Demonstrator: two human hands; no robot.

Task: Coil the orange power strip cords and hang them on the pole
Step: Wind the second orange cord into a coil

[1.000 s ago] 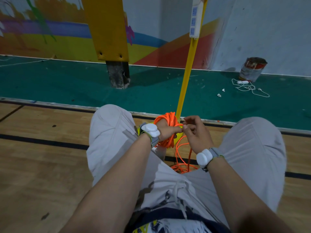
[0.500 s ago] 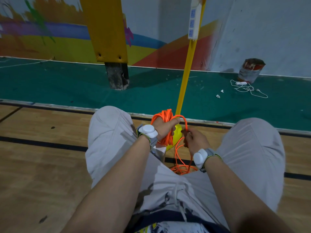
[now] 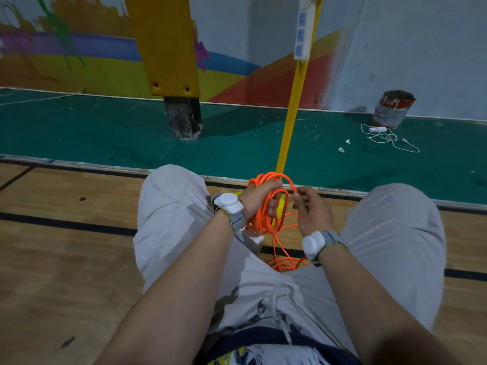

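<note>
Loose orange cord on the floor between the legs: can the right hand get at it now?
Probably yes: the loose cord lies by the right hand wrist with nothing between, though its grip is busy pinching a strand by the coil.

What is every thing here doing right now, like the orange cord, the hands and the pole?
orange cord: partly coiled in loops, the rest trailing down loose.
left hand: grips the coiled loops.
right hand: pinches one strand of the cord.
yellow pole: standing up.
white power strip: up high against the pole, top out of view.
paint can: standing on its base.
white cable: lying loose in a tangle by the can.
</note>
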